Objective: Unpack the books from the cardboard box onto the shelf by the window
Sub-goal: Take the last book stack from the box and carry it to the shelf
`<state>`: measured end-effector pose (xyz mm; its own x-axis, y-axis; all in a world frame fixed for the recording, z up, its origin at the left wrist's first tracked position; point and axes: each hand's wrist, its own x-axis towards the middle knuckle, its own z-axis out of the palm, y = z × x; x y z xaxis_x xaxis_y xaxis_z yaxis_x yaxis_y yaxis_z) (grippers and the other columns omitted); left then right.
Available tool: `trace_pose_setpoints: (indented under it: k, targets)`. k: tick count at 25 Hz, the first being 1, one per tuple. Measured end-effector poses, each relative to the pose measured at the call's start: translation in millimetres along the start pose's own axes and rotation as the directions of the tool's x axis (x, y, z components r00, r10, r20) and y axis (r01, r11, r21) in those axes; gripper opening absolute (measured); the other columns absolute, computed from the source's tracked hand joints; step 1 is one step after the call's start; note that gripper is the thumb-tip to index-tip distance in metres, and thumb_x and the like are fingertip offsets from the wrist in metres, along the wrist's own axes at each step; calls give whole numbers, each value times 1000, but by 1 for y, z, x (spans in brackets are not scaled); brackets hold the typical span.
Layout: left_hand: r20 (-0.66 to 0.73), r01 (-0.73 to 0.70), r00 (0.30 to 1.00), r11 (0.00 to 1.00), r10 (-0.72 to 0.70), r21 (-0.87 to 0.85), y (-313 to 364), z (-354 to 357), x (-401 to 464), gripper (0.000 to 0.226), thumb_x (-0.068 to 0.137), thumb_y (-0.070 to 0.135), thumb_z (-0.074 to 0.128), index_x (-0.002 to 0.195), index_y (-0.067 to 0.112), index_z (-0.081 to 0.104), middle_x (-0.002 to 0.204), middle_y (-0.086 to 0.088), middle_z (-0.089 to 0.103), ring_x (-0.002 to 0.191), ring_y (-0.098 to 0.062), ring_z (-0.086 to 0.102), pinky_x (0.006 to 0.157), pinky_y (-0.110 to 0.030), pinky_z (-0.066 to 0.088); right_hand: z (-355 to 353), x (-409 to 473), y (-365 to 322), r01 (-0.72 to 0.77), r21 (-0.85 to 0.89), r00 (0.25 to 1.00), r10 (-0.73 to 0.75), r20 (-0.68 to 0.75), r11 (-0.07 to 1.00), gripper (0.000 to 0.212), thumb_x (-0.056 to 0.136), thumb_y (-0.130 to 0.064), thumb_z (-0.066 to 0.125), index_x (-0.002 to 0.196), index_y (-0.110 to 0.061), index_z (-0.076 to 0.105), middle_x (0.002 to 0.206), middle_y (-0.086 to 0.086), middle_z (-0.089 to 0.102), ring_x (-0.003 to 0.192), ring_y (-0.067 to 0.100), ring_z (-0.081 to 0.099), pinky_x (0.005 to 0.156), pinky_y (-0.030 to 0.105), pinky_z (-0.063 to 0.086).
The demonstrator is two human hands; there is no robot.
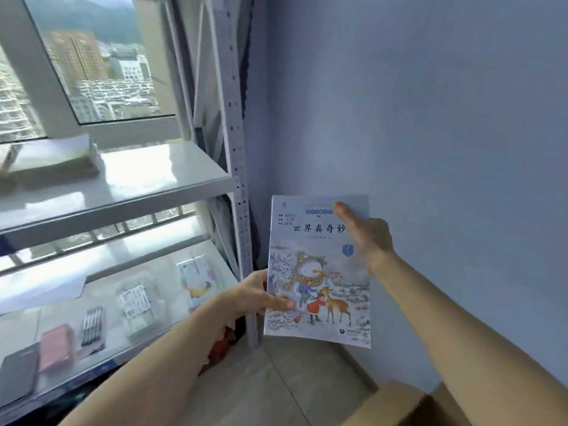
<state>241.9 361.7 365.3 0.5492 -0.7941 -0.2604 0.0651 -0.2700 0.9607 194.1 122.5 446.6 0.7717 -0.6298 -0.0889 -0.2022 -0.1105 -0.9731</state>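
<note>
Both hands hold the book (318,272) upright: left (255,295) pinching its edge, right (365,238) gripping top.

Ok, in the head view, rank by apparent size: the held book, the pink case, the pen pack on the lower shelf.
1. Book, largest, though nearest the camera.
2. Pink case.
3. Pen pack, looks close to the case; blur leaves it unsure.

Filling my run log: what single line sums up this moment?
stage: carrying to shelf | left hand: grips snowman-cover picture book | right hand: grips top corner | grey metal shelf: book not placed
</note>
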Motion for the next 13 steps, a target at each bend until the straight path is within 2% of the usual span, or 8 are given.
trace_pose_setpoints:
  k: [3, 5, 7, 10, 13]
  targets:
    - [-107, -76, 991, 996, 79, 37, 15, -80, -49, 66, 74, -1, 81, 132, -6, 51, 129, -27, 62, 119, -42, 60, 102, -58, 46, 85, -6, -57, 97, 29, 993, -98, 63, 995, 70, 39, -80, 72, 67, -16, 72, 59, -5, 72, 60, 16, 70, 53, 27, 55]
    - [-182, -118, 974, 989, 133, 86, 23, -136, -78, 62, 75, 6, 79, 131, -1, 54, 128, -22, 64, 118, -39, 62, 100, -57, 48, 142, -9, -92, 153, 53, 981, -159, 112, 987, 71, 39, -81, 71, 67, -16, 71, 55, -10, 70, 53, 12, 70, 44, 22, 51]
    - [-275, -155, 944, 980, 184, 125, 34, -186, -100, 57, 74, 8, 81, 127, 4, 60, 123, -17, 68, 114, -35, 65, 98, -53, 51, 191, -7, -124, 201, 112, 966, -216, 144, 973, 68, 42, -78, 74, 69, -16, 72, 59, -10, 72, 55, 12, 72, 50, 25, 55]
    - [-376, -200, 891, 963, 255, 179, 50, -254, -121, 45, 76, -1, 82, 116, 10, 66, 114, -5, 75, 104, -24, 71, 90, -39, 58, 257, 0, -167, 262, 213, 929, -306, 209, 941, 61, 47, -72, 80, 75, -19, 75, 73, -3, 77, 67, 15, 74, 63, 31, 60]
    - [-479, -223, 824, 950, 303, 217, 60, -315, -129, 48, 72, -1, 85, 115, 10, 65, 106, 3, 77, 99, -18, 73, 79, -27, 60, 315, 14, -204, 321, 290, 887, -394, 241, 901, 52, 49, -69, 82, 68, -20, 76, 83, 9, 77, 74, 23, 75, 61, 38, 62]
